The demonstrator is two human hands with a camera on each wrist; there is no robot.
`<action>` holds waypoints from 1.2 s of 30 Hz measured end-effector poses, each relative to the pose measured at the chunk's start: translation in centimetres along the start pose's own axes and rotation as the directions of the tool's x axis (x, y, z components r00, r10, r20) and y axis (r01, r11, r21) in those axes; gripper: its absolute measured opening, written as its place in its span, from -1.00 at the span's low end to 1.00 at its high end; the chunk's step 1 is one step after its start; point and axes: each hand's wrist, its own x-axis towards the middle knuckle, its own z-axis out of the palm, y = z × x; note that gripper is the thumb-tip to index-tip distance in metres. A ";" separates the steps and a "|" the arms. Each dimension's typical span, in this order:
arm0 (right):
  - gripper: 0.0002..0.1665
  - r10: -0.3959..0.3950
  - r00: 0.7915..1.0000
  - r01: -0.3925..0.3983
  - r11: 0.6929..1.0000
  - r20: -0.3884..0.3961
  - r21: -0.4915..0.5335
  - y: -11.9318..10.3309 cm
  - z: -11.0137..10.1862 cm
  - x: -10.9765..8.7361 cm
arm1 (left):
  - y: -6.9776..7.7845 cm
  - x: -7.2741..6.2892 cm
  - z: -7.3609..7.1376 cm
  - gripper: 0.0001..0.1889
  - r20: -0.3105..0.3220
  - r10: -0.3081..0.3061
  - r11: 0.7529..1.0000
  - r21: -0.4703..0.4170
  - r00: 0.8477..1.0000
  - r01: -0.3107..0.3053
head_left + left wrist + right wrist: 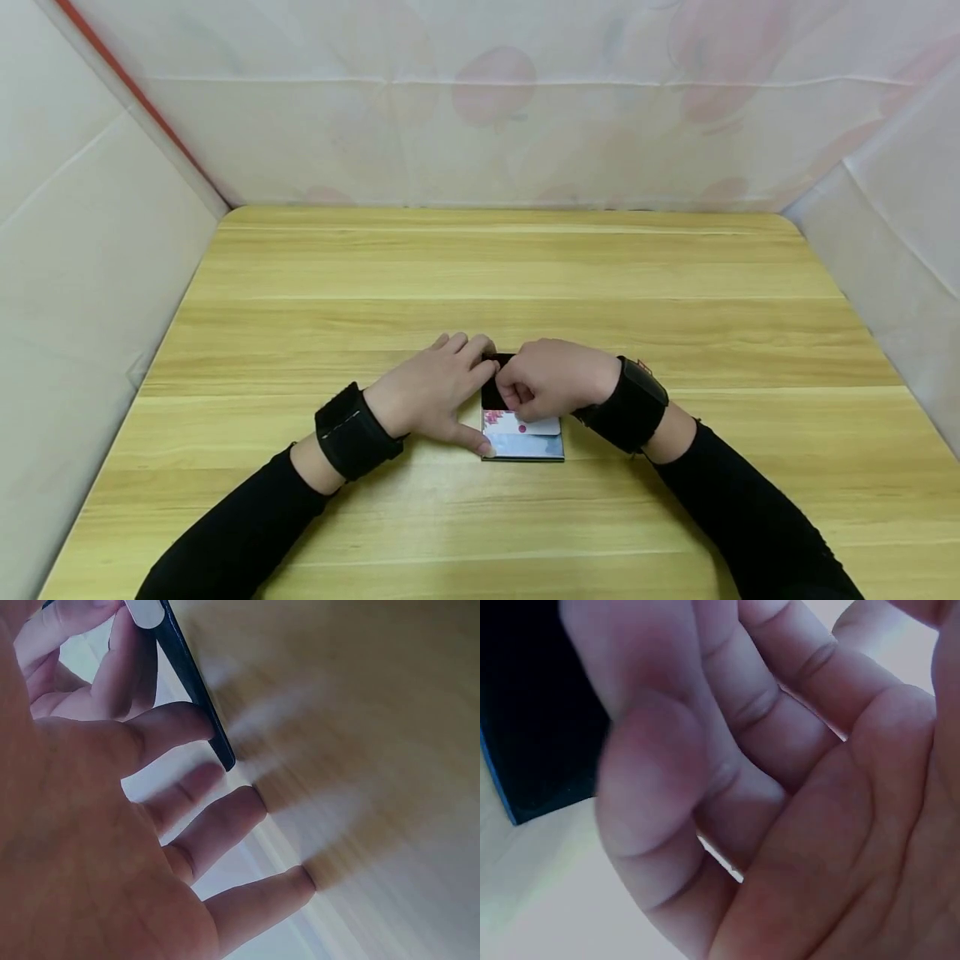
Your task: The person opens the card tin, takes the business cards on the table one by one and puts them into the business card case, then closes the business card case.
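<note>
A small flat rectangular case [523, 447] lies on the table, black in its upper part and pale blue below. Across its middle runs a white flap [546, 427] with pink flowers and a pink dot. My left hand [438, 387] spans the case's left side, thumb on the lower corner and index finger at the top, its fingers mostly extended. Curled over the case, my right hand [555, 375] has thumb and index at the flap's upper edge and seems to pinch it; the fingertips are partly hidden. The black edge [191, 675] touches my left index finger.
The case sits on a wood-grain table [450, 275]. Pale cloth walls [300, 125] stand behind and at both sides. Black straps [356, 432] wrap both wrists.
</note>
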 end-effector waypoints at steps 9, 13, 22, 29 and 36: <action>-0.80 0.034 0.998 -0.036 0.999 -0.057 -0.041 -0.3 0.5 0.0 | -0.4 -0.3 -0.2 0.20 0.069 -0.029 0.999 -0.033 0.997 0.031; -0.82 0.024 0.996 -0.029 0.998 -0.089 -0.052 -0.4 0.4 -0.2 | -0.7 -0.5 -0.2 0.26 0.060 -0.036 0.999 -0.037 0.998 0.039; -0.84 0.019 0.941 -0.043 0.997 -0.337 -0.064 1.1 -2.4 -2.7 | 0.6 -1.0 -0.7 0.37 -0.048 -0.041 0.990 0.131 0.998 0.047; -0.79 0.091 0.921 -0.115 0.992 -0.380 -0.043 2.3 -3.0 -3.6 | 2.8 -1.3 -0.3 -0.16 -0.190 0.110 0.967 0.247 0.976 -0.061; -0.87 0.114 0.933 -0.128 0.992 -0.342 -0.016 2.2 -2.5 -3.1 | 3.3 -1.0 0.9 -0.46 -0.047 0.168 0.954 0.260 0.985 -0.150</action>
